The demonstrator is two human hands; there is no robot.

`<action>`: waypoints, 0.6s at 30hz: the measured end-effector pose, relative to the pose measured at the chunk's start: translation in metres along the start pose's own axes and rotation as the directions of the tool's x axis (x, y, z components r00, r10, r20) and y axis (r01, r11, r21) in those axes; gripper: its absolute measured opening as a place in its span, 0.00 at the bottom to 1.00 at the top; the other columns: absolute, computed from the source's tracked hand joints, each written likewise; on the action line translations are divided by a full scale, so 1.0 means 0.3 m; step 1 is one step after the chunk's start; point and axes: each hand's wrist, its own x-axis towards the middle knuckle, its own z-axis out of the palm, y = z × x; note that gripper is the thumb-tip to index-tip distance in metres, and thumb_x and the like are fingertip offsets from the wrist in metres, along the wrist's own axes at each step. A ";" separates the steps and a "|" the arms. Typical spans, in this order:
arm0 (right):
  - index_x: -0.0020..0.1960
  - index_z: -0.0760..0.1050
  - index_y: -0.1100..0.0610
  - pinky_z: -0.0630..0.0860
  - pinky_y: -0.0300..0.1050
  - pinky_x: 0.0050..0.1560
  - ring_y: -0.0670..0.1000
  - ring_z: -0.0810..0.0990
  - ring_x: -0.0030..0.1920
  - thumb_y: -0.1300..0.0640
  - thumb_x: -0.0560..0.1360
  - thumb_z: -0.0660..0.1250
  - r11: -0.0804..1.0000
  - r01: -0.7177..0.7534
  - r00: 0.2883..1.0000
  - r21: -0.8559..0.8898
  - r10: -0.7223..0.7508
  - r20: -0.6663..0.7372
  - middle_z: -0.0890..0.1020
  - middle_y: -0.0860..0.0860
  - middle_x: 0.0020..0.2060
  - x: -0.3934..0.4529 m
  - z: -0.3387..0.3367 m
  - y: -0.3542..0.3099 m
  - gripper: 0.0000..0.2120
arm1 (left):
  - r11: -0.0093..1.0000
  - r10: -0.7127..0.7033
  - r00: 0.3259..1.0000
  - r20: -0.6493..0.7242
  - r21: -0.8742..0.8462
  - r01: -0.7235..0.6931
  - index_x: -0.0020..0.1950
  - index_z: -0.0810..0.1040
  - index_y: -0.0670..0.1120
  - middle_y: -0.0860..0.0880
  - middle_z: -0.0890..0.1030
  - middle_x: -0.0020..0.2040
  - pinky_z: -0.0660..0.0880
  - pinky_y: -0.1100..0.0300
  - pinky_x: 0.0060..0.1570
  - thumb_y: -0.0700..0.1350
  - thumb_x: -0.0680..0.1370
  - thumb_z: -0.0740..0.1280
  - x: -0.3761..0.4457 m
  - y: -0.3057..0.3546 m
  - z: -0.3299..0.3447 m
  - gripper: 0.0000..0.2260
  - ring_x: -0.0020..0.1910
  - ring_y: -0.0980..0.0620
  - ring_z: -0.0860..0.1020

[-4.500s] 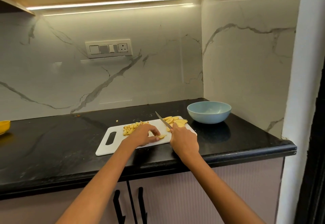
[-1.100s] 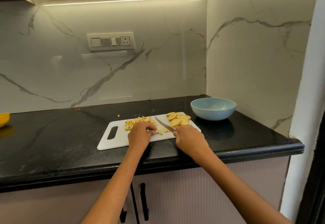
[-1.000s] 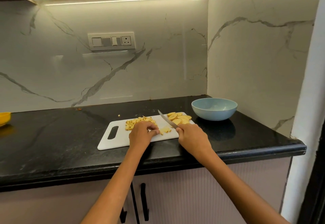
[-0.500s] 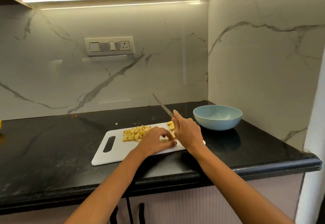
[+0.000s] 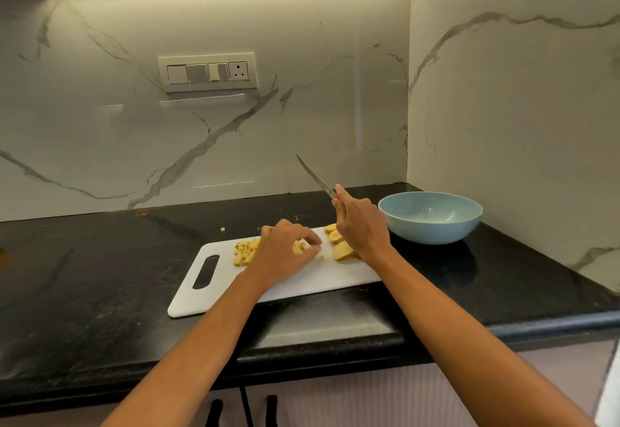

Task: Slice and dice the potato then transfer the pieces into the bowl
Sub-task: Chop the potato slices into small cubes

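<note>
A white cutting board lies on the black counter. Diced potato pieces are heaped on its far left part, and several potato slices lie at its far right. My left hand is over the middle of the board, its fingers curled around a few small potato pieces. My right hand grips the handle of a knife, raised above the slices with the blade pointing up and to the left. The light blue bowl stands to the right of the board, with nothing seen in it.
The black counter ends at a marble backsplash and a side wall just beyond the bowl. A stray potato bit lies behind the board. A switch panel is on the wall. Cabinet handles show below the counter edge.
My right hand has lifted the knife off the board into the air. My left hand has gathered the freshly cut pieces and shifted them left toward the diced heap.
</note>
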 end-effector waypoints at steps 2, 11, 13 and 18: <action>0.74 0.62 0.58 0.73 0.37 0.35 0.47 0.76 0.34 0.53 0.82 0.53 1.000 0.010 1.000 -0.001 -0.010 0.002 0.83 0.54 0.42 0.000 0.003 0.002 0.21 | 1.000 0.005 0.991 0.132 -0.027 -0.002 0.48 0.81 0.54 0.60 0.80 0.50 0.58 0.56 0.53 0.53 0.75 0.67 0.009 0.026 0.014 0.06 0.53 0.58 0.70; 0.73 0.62 0.59 0.71 0.34 0.34 0.45 0.75 0.33 0.54 0.82 0.53 1.000 0.003 1.000 0.021 -0.003 -0.018 0.83 0.54 0.42 -0.001 0.002 0.015 0.21 | 0.975 -0.193 0.981 -0.015 0.113 0.193 0.45 0.81 0.53 0.58 0.80 0.46 0.57 0.56 0.53 0.48 0.75 0.66 0.012 -0.052 -0.061 0.04 0.51 0.57 0.70; 0.73 0.62 0.59 0.67 0.32 0.32 0.45 0.74 0.33 0.54 0.82 0.53 1.000 -0.002 1.000 0.021 0.003 -0.023 0.83 0.54 0.42 -0.002 -0.002 0.020 0.21 | 0.968 -0.250 0.968 -0.036 -0.027 0.249 0.43 0.81 0.55 0.58 0.79 0.44 0.60 0.53 0.56 0.46 0.75 0.68 0.005 -0.082 -0.089 0.04 0.49 0.57 0.72; 0.73 0.62 0.59 0.69 0.34 0.34 0.45 0.74 0.33 0.53 0.82 0.53 0.999 -0.019 0.999 0.031 0.021 -0.043 0.83 0.54 0.41 -0.011 -0.007 0.026 0.21 | 0.918 -0.230 0.966 0.114 -0.305 0.255 0.42 0.80 0.55 0.53 0.80 0.45 0.72 0.54 0.57 0.40 0.71 0.73 -0.019 -0.095 -0.142 0.09 0.51 0.52 0.76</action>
